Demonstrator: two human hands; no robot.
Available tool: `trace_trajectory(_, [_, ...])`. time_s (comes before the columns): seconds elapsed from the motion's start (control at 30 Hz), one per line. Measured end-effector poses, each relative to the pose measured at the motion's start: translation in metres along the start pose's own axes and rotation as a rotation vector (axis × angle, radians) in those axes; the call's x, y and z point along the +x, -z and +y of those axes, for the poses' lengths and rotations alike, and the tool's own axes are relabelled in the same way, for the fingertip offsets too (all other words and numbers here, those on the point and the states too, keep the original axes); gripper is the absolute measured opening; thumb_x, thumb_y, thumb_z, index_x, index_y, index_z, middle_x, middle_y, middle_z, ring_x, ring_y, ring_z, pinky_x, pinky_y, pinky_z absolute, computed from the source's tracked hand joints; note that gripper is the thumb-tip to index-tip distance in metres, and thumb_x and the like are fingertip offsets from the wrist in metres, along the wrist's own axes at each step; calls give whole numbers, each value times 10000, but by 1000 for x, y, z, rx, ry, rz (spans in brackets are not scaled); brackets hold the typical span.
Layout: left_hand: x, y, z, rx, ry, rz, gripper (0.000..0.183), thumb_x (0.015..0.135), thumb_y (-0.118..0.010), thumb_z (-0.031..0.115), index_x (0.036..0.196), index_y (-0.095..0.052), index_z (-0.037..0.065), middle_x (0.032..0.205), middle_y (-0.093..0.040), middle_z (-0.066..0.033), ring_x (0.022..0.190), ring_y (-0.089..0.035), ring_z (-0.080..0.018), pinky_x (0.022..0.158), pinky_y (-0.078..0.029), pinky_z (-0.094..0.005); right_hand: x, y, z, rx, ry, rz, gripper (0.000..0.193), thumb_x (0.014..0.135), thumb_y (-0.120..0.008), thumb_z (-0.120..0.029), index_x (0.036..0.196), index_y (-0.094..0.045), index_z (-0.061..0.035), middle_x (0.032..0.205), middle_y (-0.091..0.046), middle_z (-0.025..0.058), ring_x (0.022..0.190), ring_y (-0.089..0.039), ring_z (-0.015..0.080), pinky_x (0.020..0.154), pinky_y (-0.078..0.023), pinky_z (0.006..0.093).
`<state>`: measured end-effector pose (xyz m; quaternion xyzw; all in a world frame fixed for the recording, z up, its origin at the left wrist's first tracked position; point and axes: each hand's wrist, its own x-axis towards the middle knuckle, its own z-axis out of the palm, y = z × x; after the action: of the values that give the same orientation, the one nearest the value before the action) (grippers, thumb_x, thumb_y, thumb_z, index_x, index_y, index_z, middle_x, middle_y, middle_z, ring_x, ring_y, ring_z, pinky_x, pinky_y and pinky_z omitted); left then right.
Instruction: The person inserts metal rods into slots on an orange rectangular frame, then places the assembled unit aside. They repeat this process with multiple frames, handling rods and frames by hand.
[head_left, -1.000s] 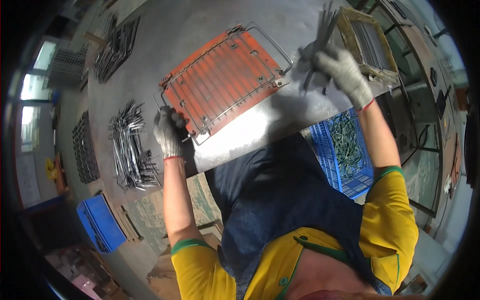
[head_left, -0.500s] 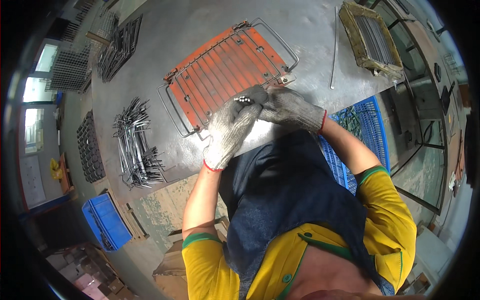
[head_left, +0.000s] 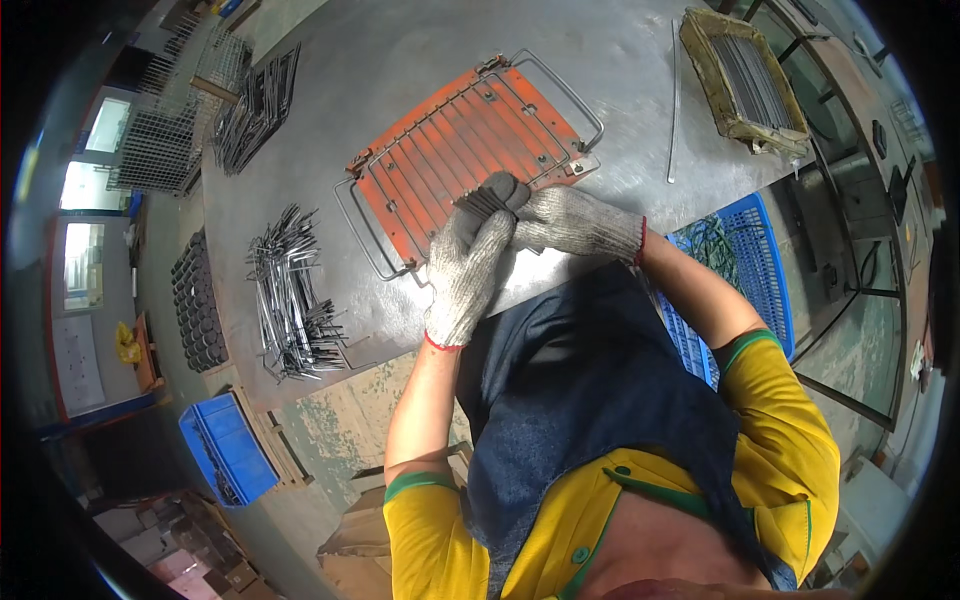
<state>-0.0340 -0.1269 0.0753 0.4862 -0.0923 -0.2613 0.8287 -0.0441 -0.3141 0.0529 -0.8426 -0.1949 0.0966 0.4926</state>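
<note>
At the near edge of the grey metal surface [head_left: 400, 60], center of view, both gloved hands meet over a small bundle of thin dark metal rods [head_left: 487, 200]. Right hand [head_left: 570, 222] comes in from the right w/ fingers closed around the bundle's near end; left hand [head_left: 468, 272] lies over it from the near side, fingers curled on the same rods, so both are clamped on the bundle. Looks like a two-hand grip to keep the loose rods even and together, tho that's a judgement. The bundle sits right over the near edge of the orange slotted jig plate [head_left: 465, 150], which lies flat and angled on the surface w/ a wire frame [head_left: 560, 85] set round its outline; slots prob. hold rods in spacing.

Left of the jig, a heap of bent wire pieces [head_left: 295, 300] lies within reach. Far left, another wire pile [head_left: 250, 110]. Left edge: a rack of dark round parts [head_left: 200, 300]. A single long rod [head_left: 674, 100] lies to the right of the jig; far right, a worn box of straight rods [head_left: 745, 80]. Below the surface edge on the right, a blue crate [head_left: 760, 270] w/ small parts; a second blue crate [head_left: 225, 450] on the floor near left.
</note>
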Motion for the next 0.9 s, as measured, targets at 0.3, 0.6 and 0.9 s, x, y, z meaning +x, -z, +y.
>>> trace_trajectory(0.3, [-9,-3,-3,520,-189,96,311,1007,-605,116,1285,-618,-21,1162,-688,-101,1016,-632,-128,914,-502,-278,-10,-4,10,110,7,-38,308,1000,-593,-317,1085,-670,-31,928,-696,129,892,-685,257,782,-530,377])
trace_trajectory(0.6, [-16,-10,3,625,-118,38,256,993,-654,225,1139,-715,24,860,-714,-17,689,-588,-85,616,-466,-263,-9,-17,12,82,230,76,426,1002,-603,-299,1364,-583,-75,1297,-646,142,1205,-611,302,1039,-465,400])
trace_trajectory(0.9, [38,-3,-5,66,142,188,265,1012,-586,174,1120,-632,-64,854,-674,-107,715,-640,-185,634,-526,-304,-18,-47,63,690,-153,-111,332,999,-607,-335,1154,-644,-44,918,-704,92,773,-704,214,630,-529,326])
